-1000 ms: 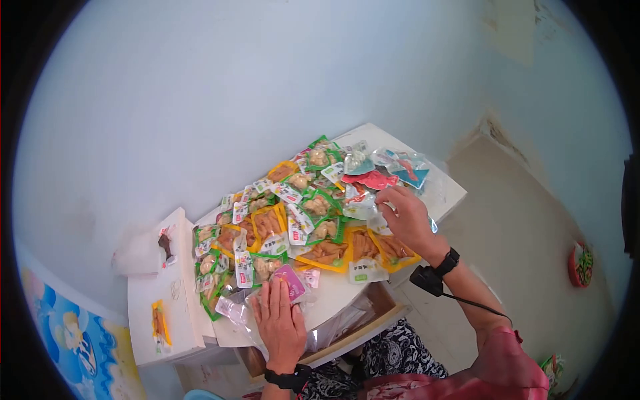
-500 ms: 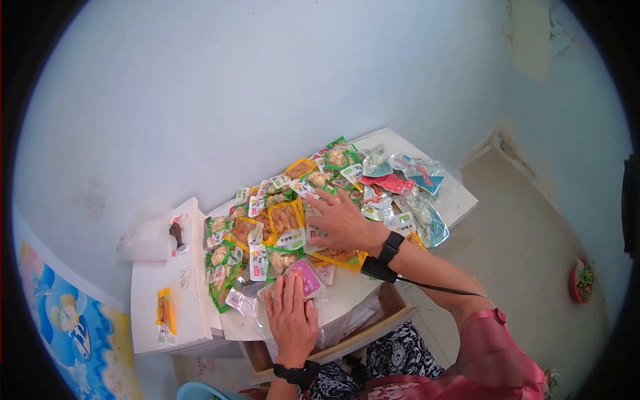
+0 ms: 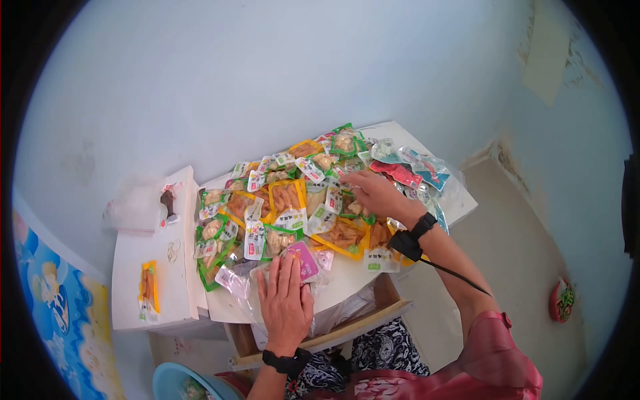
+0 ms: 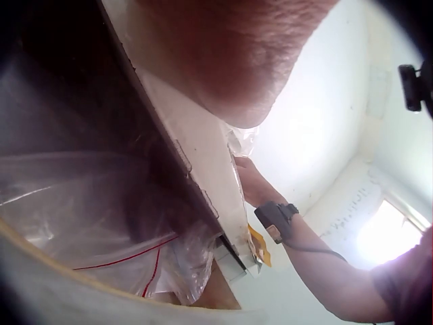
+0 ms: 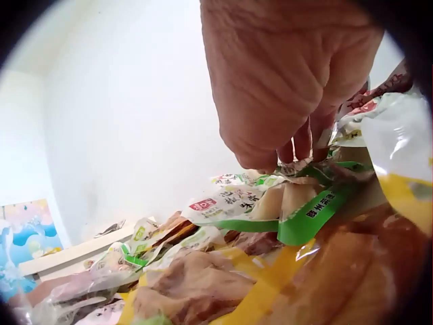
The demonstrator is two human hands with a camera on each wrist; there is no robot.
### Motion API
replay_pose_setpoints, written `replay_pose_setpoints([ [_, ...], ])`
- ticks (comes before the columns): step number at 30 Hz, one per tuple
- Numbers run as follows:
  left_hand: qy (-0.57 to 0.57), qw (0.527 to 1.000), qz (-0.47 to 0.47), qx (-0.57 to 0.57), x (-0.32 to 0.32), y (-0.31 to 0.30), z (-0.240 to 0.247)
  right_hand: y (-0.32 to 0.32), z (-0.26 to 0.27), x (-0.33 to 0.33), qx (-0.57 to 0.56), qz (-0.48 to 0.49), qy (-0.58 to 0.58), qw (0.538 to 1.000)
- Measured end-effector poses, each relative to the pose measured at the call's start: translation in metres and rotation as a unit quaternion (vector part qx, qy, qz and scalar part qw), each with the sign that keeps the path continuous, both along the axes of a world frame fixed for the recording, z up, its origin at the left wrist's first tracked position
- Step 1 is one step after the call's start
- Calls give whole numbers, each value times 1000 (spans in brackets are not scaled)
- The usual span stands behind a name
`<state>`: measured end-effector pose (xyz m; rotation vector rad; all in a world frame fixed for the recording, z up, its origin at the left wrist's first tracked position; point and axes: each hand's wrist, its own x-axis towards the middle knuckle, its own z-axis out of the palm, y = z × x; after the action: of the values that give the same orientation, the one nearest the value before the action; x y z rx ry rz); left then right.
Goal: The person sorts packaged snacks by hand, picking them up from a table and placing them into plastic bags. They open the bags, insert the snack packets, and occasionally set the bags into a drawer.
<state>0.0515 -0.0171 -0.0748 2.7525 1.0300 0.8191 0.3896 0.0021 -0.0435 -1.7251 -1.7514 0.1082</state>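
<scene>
In the head view my left hand (image 3: 287,300) lies flat, fingers straight, on a clear plastic bag with a purple label (image 3: 305,261) at the table's front edge. My right hand (image 3: 383,197) is over the middle of a heap of sealed snack packs, fingers bent downward. The right wrist view shows its fingertips gripping the far side of a green-edged snack pack (image 5: 314,213), partly hidden behind the palm. Yellow-edged packs of brown food (image 3: 343,235) lie in front of that hand. The left wrist view shows only the heel of the left hand (image 4: 230,68).
Below the white table (image 3: 333,287), a drawer (image 3: 360,323) stands pulled out with clear plastic bags inside. Red and teal packs (image 3: 397,173) lie at the table's right end. A lower white surface (image 3: 160,243) at left bears a yellow pack (image 3: 149,287). A blue basin (image 3: 167,380) is below.
My right hand has gone from the right-hand packs leftward to the middle, then back a little right. Green-edged packs there have shifted. My left hand stays on the bag; the view has moved slightly.
</scene>
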Motion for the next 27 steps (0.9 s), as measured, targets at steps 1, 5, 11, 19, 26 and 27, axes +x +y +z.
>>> replay_pose_setpoints([
  [1,-2,1000,0,-1,0,0,-1,2,0,2,-8,-4,3,1000],
  [5,-2,1000,1,0,0,0,-1,12,-15,8,19,-26,-53,998],
  [11,3,1000,4,-9,0,2,-2,-18,-2,-66,148,39,-200,968],
  [19,9,1000,8,7,2,-1,1,4,-1,-112,79,-24,-176,981],
  [26,10,1000,13,6,1,-1,-2,54,-3,-119,31,-113,-78,990],
  [27,10,1000,16,2,0,-1,-2,60,-2,-122,23,-120,-53,991],
])
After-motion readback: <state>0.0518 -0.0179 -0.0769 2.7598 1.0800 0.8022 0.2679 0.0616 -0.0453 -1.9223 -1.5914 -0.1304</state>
